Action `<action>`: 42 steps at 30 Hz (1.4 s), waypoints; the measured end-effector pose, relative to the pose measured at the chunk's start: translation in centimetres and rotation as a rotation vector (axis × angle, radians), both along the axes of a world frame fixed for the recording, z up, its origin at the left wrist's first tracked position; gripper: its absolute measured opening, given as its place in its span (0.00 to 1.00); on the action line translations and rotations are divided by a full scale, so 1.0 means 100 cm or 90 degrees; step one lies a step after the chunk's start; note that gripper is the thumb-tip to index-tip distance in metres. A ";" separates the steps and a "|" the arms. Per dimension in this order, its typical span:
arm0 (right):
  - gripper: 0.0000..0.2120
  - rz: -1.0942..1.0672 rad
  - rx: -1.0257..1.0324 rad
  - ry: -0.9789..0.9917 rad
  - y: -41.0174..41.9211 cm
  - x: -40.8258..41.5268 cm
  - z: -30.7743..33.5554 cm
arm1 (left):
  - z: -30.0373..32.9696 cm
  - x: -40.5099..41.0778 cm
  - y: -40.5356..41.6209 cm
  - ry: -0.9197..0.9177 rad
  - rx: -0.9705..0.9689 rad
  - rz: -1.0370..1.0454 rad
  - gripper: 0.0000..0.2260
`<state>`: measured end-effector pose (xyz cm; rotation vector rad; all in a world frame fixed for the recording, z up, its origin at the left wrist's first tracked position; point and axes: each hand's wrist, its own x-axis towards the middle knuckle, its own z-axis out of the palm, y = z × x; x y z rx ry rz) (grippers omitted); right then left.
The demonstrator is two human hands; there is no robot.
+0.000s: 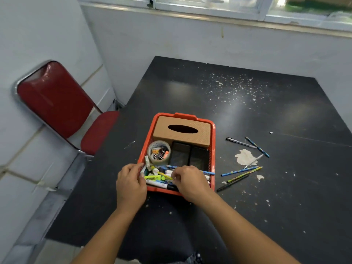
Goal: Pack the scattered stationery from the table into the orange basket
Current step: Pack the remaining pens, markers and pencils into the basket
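The orange basket (213, 149) stands on the black table (247, 111). It holds a tan tissue box (202, 137), a tape roll (159, 151) filled with binder clips, two black cases (180, 155) and a pile of markers and pens (158, 178) at its near end. My left hand (130, 184) grips the basket's near left corner. My right hand (190, 182) reaches into the near end, its fingers curled among the markers; what they pinch is hidden. Several pencils and pens (242, 171) lie scattered on the table right of the basket.
A red chair (57, 100) stands left of the table against the wall. White paint flakes and a torn patch (244, 157) mark the tabletop. A wall and window sill run behind the table.
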<state>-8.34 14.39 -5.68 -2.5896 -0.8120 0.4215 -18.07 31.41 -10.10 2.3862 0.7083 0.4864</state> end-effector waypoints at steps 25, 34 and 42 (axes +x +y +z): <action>0.09 -0.126 0.179 -0.125 -0.025 0.006 -0.016 | 0.002 0.023 -0.025 -0.070 0.054 -0.137 0.14; 0.06 -0.364 0.156 -0.100 -0.104 0.043 -0.043 | 0.002 0.063 -0.084 -0.069 0.091 -0.283 0.12; 0.08 -0.341 -0.077 -0.048 -0.165 0.045 -0.084 | -0.006 0.068 -0.097 -0.005 0.146 -0.291 0.13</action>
